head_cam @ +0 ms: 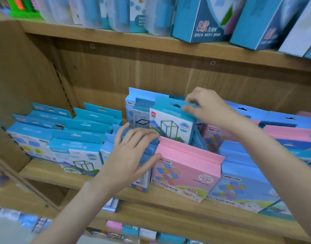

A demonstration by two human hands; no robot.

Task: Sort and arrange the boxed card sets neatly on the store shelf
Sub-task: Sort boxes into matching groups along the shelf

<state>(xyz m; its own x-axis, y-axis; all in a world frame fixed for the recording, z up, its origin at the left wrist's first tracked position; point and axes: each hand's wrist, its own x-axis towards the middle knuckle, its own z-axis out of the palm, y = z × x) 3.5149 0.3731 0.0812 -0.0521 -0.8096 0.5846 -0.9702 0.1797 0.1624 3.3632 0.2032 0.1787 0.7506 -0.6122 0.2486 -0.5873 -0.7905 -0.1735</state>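
Rows of boxed card sets stand on the wooden shelf [168, 206]. My right hand [206, 106] pinches the hang tab of a teal and white box with a green cube frame [170, 124], held raised above the middle row. Behind it stands a light blue box with a black frame drawing [137, 113]. My left hand [132, 155] lies with spread fingers on top of a blue box [142, 182] in the front row. A pink box [184, 171] stands just right of that hand.
Teal boxes [63, 138] fill the left part of the shelf, blue and pink ones [283, 134] the right. A blue box [242, 189] stands next to the pink one. Tall blue cartons [202, 20] line the upper shelf. More packs [130, 229] lie on the shelf below.
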